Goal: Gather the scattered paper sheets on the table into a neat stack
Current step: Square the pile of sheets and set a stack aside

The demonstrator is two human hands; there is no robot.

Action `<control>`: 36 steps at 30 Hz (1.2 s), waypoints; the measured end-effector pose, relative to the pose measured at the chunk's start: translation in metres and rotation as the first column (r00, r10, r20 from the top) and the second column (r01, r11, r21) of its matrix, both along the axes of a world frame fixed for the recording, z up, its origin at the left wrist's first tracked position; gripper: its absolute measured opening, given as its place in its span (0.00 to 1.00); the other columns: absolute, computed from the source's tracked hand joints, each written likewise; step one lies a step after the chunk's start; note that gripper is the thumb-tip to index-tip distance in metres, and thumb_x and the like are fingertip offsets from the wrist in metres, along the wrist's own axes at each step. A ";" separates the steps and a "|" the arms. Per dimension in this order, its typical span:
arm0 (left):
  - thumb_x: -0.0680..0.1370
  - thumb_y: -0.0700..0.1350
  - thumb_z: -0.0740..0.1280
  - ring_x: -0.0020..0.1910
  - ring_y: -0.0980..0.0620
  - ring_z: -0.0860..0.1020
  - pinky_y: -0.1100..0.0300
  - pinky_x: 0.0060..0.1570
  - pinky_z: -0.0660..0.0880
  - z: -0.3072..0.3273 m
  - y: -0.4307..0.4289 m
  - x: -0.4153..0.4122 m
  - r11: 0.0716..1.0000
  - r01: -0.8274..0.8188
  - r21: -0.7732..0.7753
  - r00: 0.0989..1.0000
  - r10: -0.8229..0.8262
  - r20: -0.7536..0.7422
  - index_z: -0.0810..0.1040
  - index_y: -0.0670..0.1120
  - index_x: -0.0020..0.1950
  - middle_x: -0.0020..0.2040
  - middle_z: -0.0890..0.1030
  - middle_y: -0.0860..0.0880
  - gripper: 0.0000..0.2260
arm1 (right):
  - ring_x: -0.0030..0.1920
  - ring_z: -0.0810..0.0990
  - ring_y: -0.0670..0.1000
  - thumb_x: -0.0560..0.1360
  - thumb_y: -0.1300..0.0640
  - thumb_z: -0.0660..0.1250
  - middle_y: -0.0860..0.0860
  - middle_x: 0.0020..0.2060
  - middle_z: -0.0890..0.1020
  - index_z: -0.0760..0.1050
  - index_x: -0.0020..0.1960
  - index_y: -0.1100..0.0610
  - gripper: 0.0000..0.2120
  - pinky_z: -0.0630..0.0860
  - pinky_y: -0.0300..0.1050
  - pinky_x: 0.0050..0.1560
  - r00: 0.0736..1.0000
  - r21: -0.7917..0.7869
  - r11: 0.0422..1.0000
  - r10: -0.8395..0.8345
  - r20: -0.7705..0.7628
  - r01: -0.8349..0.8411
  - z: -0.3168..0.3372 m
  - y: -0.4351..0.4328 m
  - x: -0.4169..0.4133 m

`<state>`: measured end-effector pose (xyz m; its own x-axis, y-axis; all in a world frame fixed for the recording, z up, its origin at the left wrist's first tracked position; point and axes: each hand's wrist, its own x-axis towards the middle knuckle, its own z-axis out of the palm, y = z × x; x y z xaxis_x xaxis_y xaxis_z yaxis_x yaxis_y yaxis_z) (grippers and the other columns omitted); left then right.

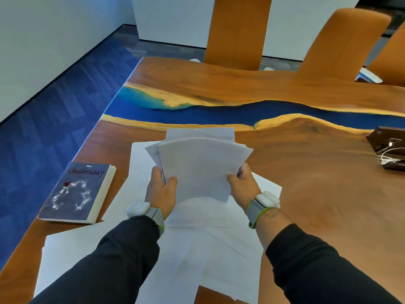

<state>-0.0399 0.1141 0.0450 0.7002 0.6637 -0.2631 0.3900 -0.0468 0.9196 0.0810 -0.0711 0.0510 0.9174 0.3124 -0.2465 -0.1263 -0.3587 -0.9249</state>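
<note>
Two grips, left grip and right grip, pinch the fanned paper bundle by opposite edges above the worktop, probably to square it. Loose sheets lie beneath, ungathered.

Sleeves: long, black, plain fabric.
Wristbands: grey, lime-green edging, one on each wrist.
Pods: white, rounded, on each wristband.

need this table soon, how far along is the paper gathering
Partway. Some sheets are already gathered into a bundle, which the left hand and right hand grip by its sides, edges fanned, not squared. Several loose sheets lie spread on the table underneath.
</note>
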 end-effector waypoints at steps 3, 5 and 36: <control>0.81 0.48 0.64 0.49 0.58 0.78 0.62 0.39 0.73 0.003 0.001 0.000 0.999 -0.051 -0.004 0.996 0.051 0.068 0.66 0.58 0.57 0.52 0.79 0.59 0.09 | 0.52 0.82 0.48 0.70 0.55 0.64 0.44 0.50 0.82 0.70 0.52 0.37 0.16 0.80 0.45 0.50 1.000 0.077 0.997 -0.024 0.014 0.023 0.004 -0.002 0.003; 0.79 0.49 0.65 0.49 0.59 0.78 0.62 0.41 0.73 0.006 0.000 0.003 0.998 -0.050 -0.030 0.994 0.053 0.097 0.67 0.59 0.56 0.52 0.79 0.60 0.10 | 0.51 0.82 0.41 0.70 0.56 0.64 0.39 0.51 0.82 0.70 0.58 0.34 0.22 0.80 0.36 0.47 0.999 0.096 0.995 0.001 0.033 -0.004 0.008 -0.001 0.004; 0.73 0.46 0.65 0.50 0.53 0.79 0.53 0.46 0.76 0.014 -0.001 0.013 0.993 -0.079 -0.086 0.994 0.085 0.067 0.73 0.59 0.60 0.50 0.81 0.54 0.16 | 0.48 0.80 0.50 0.73 0.59 0.60 0.48 0.48 0.81 0.71 0.55 0.45 0.14 0.78 0.44 0.44 0.999 0.026 0.999 -0.043 0.030 0.042 0.017 -0.001 -0.005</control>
<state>-0.0268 0.1132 0.0593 0.6629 0.6976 -0.2719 0.3237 0.0604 0.9442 0.0757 -0.0719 0.0685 0.9370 0.2787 -0.2106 -0.1125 -0.3300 -0.9373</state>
